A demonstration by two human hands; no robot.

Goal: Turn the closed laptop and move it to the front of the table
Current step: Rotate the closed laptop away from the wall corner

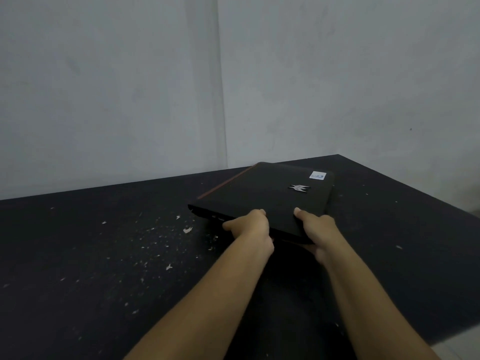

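A closed black laptop (265,196) lies near the far side of the black table (91,255), turned at an angle, its near edge lifted a little off the surface. Its lid carries a silver logo and a white sticker near the far right corner, and a red strip runs along its left edge. My left hand (250,226) grips the near edge, thumb on the lid and fingers underneath. My right hand (318,229) grips the same edge just to the right, thumb on top. Both forearms reach in from the bottom of the view.
White flecks and scraps of debris are scattered over the left and middle of the table. Two grey walls meet in a corner behind the table. The table's right edge runs diagonally at the right, with pale floor beyond it.
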